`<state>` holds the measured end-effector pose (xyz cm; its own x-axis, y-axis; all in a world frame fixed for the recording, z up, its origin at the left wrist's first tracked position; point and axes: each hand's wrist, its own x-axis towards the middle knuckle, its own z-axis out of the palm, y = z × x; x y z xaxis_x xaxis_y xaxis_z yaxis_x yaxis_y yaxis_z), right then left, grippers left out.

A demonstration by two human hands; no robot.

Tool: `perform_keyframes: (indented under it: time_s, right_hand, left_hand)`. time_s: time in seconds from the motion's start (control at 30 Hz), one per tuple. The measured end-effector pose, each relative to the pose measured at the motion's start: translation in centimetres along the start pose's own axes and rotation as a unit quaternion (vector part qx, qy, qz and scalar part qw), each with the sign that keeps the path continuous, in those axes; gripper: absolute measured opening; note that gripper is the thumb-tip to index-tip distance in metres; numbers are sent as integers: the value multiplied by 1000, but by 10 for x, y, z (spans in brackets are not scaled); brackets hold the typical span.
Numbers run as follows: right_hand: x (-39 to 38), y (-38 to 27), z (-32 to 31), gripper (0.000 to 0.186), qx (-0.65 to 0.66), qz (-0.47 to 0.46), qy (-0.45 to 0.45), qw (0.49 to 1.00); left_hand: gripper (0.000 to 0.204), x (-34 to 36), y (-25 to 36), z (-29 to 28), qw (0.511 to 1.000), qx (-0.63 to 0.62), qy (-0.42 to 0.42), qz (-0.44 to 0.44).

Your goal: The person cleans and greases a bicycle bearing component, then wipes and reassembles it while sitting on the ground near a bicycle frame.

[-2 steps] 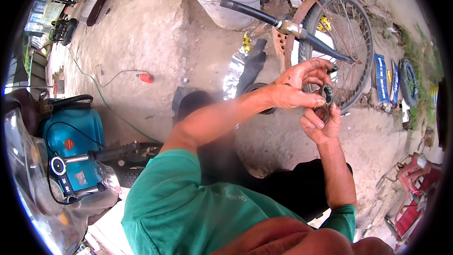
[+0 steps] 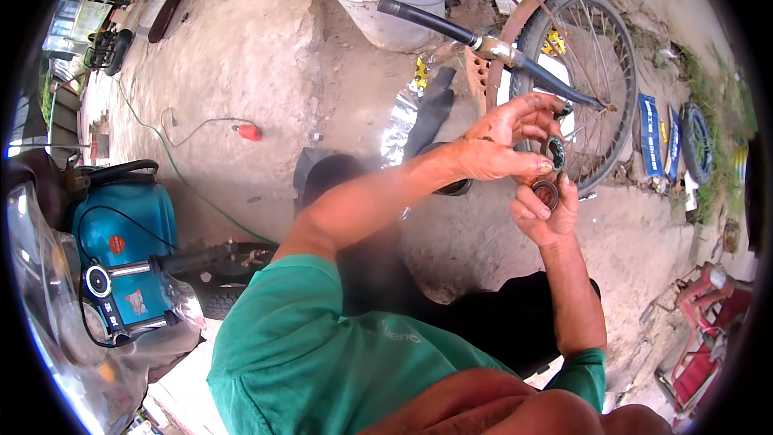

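Observation:
My left hand [image 2: 503,141] pinches a dark, greasy bearing ring [image 2: 555,151] between its thumb and fingers; grease darkens the fingertips. Just below, my right hand [image 2: 545,216] holds a round, brownish metal cup [image 2: 546,192] in its fingers, its hollow side in sight. The ring and the cup are close together, and I cannot tell whether they touch. Beyond the hands stands a rusty bicycle wheel [image 2: 630,72] with a dark tyre. A black tube with a rusty middle section [image 2: 499,51] slants in front of it.
A whitish bucket [image 2: 386,8] and a holed brick [image 2: 481,72] stand ahead. A blue machine [image 2: 125,234] is at the left, near a thin green cable and a red plug [image 2: 249,132]. Blue packets [image 2: 651,135] and a small tyre [image 2: 697,141] lie right; a red folding frame [image 2: 699,354] is lower right.
Both hands have shifted very slightly. The cup in my right hand has tilted a little, so its hollow faces more upward. The ring stays in my left hand.

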<state>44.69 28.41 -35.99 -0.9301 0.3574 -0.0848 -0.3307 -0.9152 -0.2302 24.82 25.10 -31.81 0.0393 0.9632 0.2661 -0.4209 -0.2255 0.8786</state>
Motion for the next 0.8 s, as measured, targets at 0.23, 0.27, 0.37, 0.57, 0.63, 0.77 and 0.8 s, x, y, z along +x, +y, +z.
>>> perform_keyframes:
  time_s: [0.23,0.27,0.37,0.57,0.63,0.77,0.8]
  right_hand:
    - [12,-1,-3,33,-3,23,14,1000]
    - [14,-2,-3,32,-5,23,13,1000]
    - [16,-4,-3,30,-27,25,39,999]
    - [21,-2,-6,28,-111,44,111,987]
    - [23,-1,-7,28,-129,44,110,985]
    - [21,0,-3,27,-146,42,108,982]
    - [22,-1,-3,27,-145,39,109,983]
  left_hand:
    - [77,-9,99,-73,967,124,198,97]
    - [77,-18,110,-88,951,166,233,114]
    - [77,-37,138,-126,902,310,295,50]
    - [76,-28,149,-192,837,480,256,-65]
    - [74,-19,151,-198,841,485,227,-78]
    - [72,-7,150,-198,844,496,185,-87]
    - [75,-4,150,-201,845,497,179,-89]
